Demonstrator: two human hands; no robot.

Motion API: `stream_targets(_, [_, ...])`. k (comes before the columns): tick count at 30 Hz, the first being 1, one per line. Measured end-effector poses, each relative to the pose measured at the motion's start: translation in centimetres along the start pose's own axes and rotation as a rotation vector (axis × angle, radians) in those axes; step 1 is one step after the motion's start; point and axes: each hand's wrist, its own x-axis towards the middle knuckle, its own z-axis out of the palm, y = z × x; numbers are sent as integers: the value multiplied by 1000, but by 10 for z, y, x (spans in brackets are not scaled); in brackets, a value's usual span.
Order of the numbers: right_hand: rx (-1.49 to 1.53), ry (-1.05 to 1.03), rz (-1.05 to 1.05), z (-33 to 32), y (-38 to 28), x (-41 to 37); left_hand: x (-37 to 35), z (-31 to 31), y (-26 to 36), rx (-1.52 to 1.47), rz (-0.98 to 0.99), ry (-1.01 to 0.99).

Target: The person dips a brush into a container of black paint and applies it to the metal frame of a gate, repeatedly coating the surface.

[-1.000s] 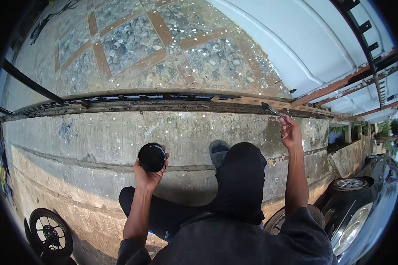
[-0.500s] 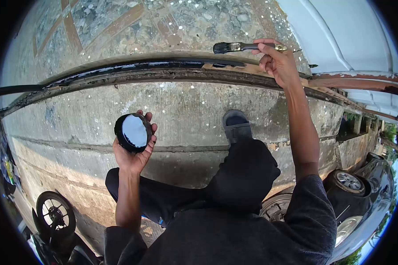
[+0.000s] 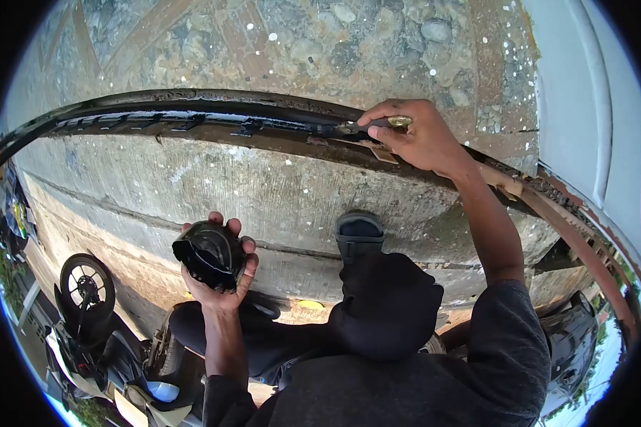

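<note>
My left hand (image 3: 221,293) is wrapped round a small black paint pot (image 3: 212,245), its outside smeared with glossy black. The pot is tilted, and its paint level cannot be made out. My right hand (image 3: 426,139) grips a paintbrush (image 3: 399,122) by the handle, with the dark bristles pointing left. Those bristles touch a long metal rail (image 3: 263,114) that crosses the view. Left of the brush the rail is wet, shiny black; to the right it is brown (image 3: 559,222).
A concrete strip (image 3: 278,178) runs below the rail, with my sandalled foot (image 3: 360,231) on it. Pebbled paving (image 3: 377,50) lies beyond, beside a pale panel (image 3: 573,92). A motorbike (image 3: 85,285) stands at lower left and a dark car (image 3: 573,341) at lower right.
My right hand has come down and left, bringing the brush from above the paving onto the rail. My left hand has tilted the pot and lowered slightly. The view has shifted.
</note>
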Motion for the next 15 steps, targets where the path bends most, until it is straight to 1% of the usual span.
stream_targets(2, [-48, 5, -68, -20, -4, -6, 0, 4, -2, -11, 42, -3])
stream_targets(5, [12, 4, -123, -19, -24, 7, 0, 9, -6, 8, 100, -24])
stream_targets(8, [-90, -104, -81, -4, -25, 18, -1, 5, -7, 14, 117, -25])
stream_targets(9, [-59, -65, -124, -4, -13, 13, -1, 4, -7, 7, 103, -31])
stream_targets(12, [-127, -33, 82, -34, -15, -25, -7, -16, -4, -11, 86, -49])
stream_targets(14, [-209, 101, -11, -49, 2, -49, -13, -33, -2, -2, 79, -47])
stream_targets(15, [-126, 172, 53, -48, -1, -49, -16, -39, -2, 5, 76, -47])
